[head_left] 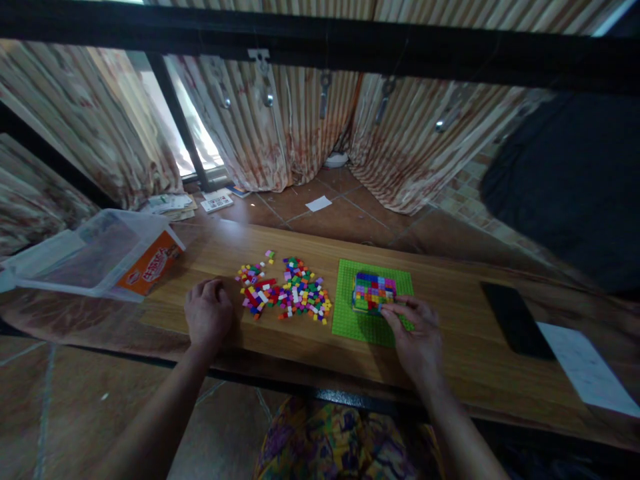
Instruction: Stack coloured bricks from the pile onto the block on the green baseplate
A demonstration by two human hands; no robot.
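Observation:
On the green baseplate (345, 320) stands a low, multicoloured block of toy bricks (373, 290). My right hand (417, 330) is at its near right corner, thumb and forefinger pinched on a small bluish building brick (384, 307) at the block's edge. Whether that brick is pressed down or loose I cannot tell. My left hand (209, 312) rests on the wooden table with its fingers curled in, and nothing shows in them. Just right of it lies a spread of loose small bricks (295, 293) in many colours.
A clear plastic box (100, 247) with an orange label stands at the table's left end. Toward the right lie a dark phone-like slab (515, 320) and a white sheet of paper (590, 367). A dark bar with hooks (325, 93) crosses above the far side.

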